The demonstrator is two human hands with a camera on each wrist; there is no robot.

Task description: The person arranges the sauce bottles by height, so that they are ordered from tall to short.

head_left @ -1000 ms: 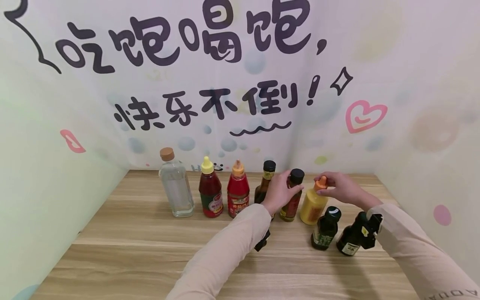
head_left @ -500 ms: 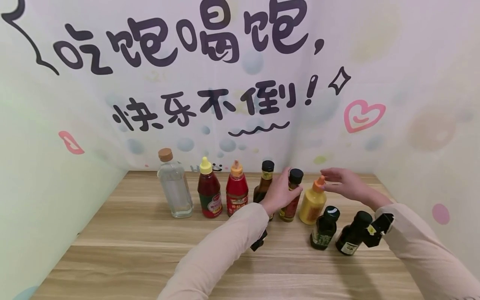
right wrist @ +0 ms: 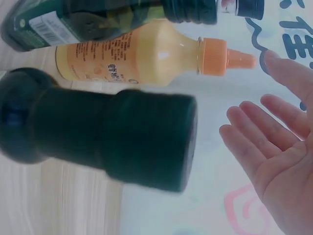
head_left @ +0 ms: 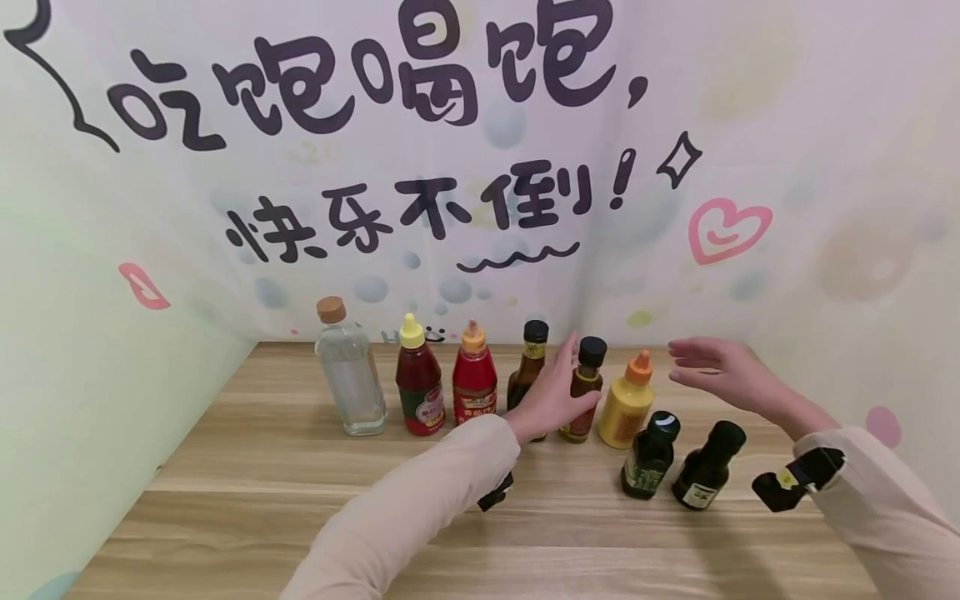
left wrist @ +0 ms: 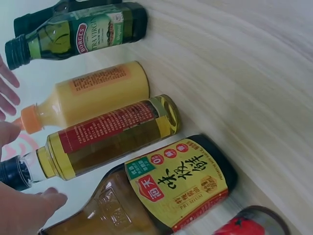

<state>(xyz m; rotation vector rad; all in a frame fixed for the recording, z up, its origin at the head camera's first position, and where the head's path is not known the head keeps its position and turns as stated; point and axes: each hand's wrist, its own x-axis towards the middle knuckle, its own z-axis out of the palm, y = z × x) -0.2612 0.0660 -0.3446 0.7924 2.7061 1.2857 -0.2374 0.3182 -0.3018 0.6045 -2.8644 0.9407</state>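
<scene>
My left hand point(head_left: 551, 398) is beside a black-capped bottle of oil point(head_left: 587, 385) with a red label, its thumb and fingers spread at the bottle's neck. In the left wrist view, the thumb and a finger lie on either side of that cap. A soy sauce bottle point(left wrist: 178, 183) stands just left of this hand, partly hidden behind it in the head view. To the right is a yellow squeeze bottle point(head_left: 627, 410) with an orange nozzle. My right hand point(head_left: 723, 375) hovers apart from that nozzle, fingers extended and holding nothing.
On the wooden table point(head_left: 300, 517), a clear bottle point(head_left: 352, 379) and two red squeeze bottles, one yellow-tipped point(head_left: 420, 387) and one orange-tipped point(head_left: 475, 383), stand at left. Nearer, at right, are a green olive oil bottle point(head_left: 648, 458) and a dark bottle point(head_left: 708, 467). A printed cloth point(head_left: 420, 283) hangs behind.
My right hand has let go of the yellow squeeze bottle's orange nozzle and moved away to the right. My left fingers have opened wider and drawn slightly left of the oil bottle.
</scene>
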